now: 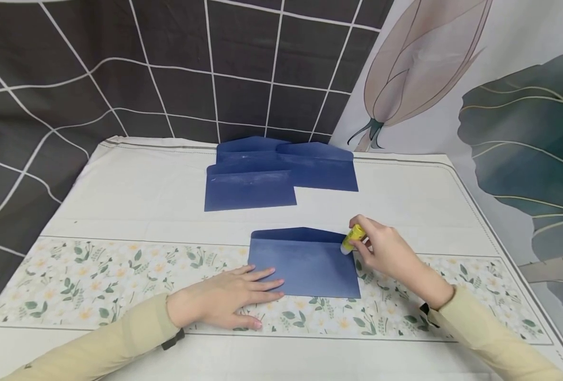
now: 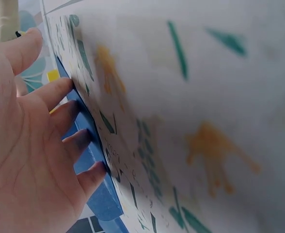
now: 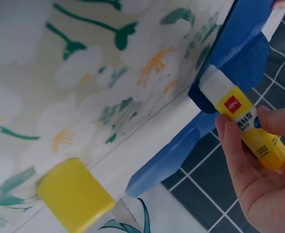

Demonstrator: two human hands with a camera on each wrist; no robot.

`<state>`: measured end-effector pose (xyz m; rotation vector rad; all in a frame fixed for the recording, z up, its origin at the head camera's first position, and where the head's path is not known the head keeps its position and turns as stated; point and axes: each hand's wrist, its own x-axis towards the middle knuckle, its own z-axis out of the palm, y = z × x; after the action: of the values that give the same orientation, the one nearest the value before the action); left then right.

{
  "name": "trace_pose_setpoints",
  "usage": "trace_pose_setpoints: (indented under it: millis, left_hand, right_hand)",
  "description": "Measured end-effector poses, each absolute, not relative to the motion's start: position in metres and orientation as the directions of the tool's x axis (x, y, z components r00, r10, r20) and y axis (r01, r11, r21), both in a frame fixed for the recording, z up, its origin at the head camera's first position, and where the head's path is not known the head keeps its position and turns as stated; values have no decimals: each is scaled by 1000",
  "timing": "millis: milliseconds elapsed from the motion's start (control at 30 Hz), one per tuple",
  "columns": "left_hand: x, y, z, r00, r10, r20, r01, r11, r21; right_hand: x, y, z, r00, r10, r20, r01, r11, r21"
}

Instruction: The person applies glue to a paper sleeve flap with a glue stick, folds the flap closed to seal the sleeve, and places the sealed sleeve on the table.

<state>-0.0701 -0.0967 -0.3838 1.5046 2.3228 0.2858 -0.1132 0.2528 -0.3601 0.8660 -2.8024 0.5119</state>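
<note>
A dark blue envelope [image 1: 305, 267] lies on the floral cloth with its flap open and pointing away. My left hand [image 1: 231, 296] rests flat, its straight fingertips touching the envelope's lower left part; the left wrist view shows the fingers [image 2: 60, 92] spread along its edge. In my right hand [image 1: 386, 251] I grip a yellow glue stick [image 3: 251, 128] between thumb and fingers. Its white end meets the envelope's upper right corner, near the flap fold. A yellow cap [image 3: 75, 194] stands on the cloth in the right wrist view; the head view does not show it.
Behind, several more blue envelopes [image 1: 250, 190] lie overlapping with flaps open. The table's white cloth [image 1: 133, 190] has a floral band [image 1: 133, 275] across it. A dark grid-patterned cloth [image 1: 167, 69] hangs at the back, and a plant-print cloth [image 1: 419, 69] hangs at the right.
</note>
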Motion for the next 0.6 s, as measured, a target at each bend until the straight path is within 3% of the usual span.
trace_pose_setpoints:
  millis: [600]
  left_hand:
    - [-70,-98,-387,-372,915,-154,839,403,366]
  right_hand:
    - [-118,240,-361,-801,-532,273,-597,741,-308]
